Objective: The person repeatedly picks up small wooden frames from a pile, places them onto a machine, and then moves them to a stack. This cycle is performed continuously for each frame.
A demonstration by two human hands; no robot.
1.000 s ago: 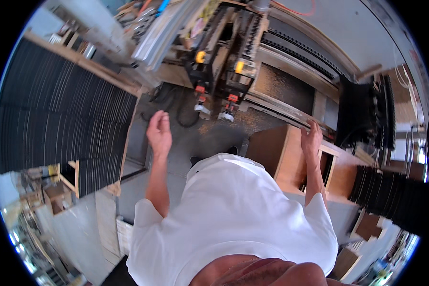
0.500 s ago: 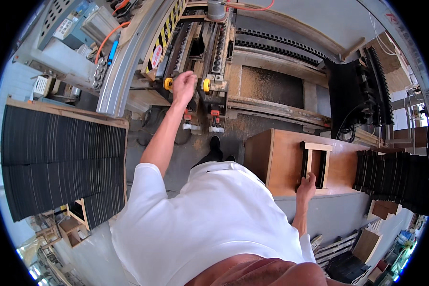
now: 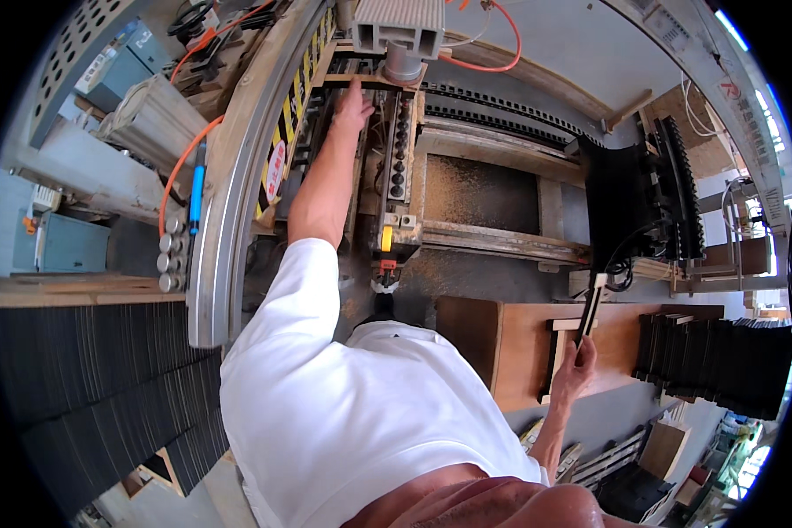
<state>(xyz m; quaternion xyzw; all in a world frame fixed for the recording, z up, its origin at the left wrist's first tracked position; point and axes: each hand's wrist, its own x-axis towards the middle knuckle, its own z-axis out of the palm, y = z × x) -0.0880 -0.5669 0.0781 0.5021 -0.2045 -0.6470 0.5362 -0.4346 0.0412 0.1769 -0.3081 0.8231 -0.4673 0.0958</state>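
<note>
My left hand [image 3: 352, 109] reaches far forward between the rails of a woodworking machine [image 3: 399, 158]. Its fingers stretch out and spread near a wooden crosspiece, and I see nothing held in them. On the right, my right hand [image 3: 574, 371] is closed round the lower end of a narrow black-sided wooden strip [image 3: 591, 306], which it holds tilted above a brown wooden box [image 3: 524, 348]. A similar strip [image 3: 555, 356] lies on that box, beside the raised one. Part of my right palm is hidden.
Stacked black strips stand at the left [image 3: 106, 378] and in another stack [image 3: 708, 356] on the box's right end. A metal beam [image 3: 238, 176] with a striped warning band runs left of my arm. Sawdust covers a dark panel [image 3: 484, 194]; a black sheet [image 3: 614, 194] hangs at right.
My left hand has moved farther forward along the machine, its fingers straightening. My right hand has lifted one strip off the box. The view has shifted closer to the machine.
</note>
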